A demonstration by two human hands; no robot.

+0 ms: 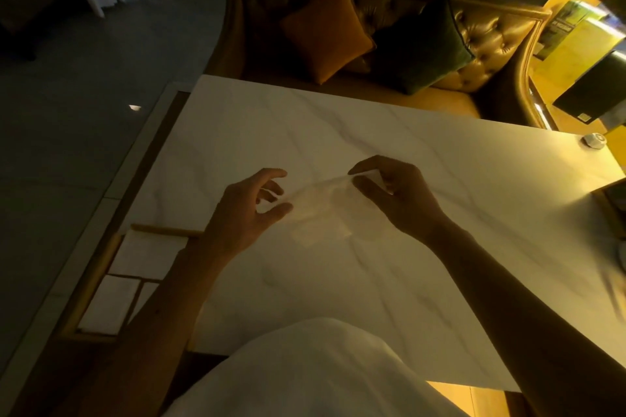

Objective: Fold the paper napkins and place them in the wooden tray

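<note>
A thin white paper napkin (323, 210) hangs stretched above the middle of the marble table (338, 132). My right hand (396, 195) pinches its far right corner between thumb and fingers. My left hand (249, 208) is at its left edge with fingers spread and curled; whether it grips the paper is unclear. The napkin's lower part droops to the tabletop. The wooden tray (98, 261) lies at the table's left edge, under my left forearm, with folded white napkins (108, 305) in its compartments.
A tufted leather sofa (491, 44) with an orange cushion (325, 30) and a dark green cushion (423, 47) stands beyond the table's far edge. A small round object (592, 140) sits at the far right corner. Books lie on a side surface at right.
</note>
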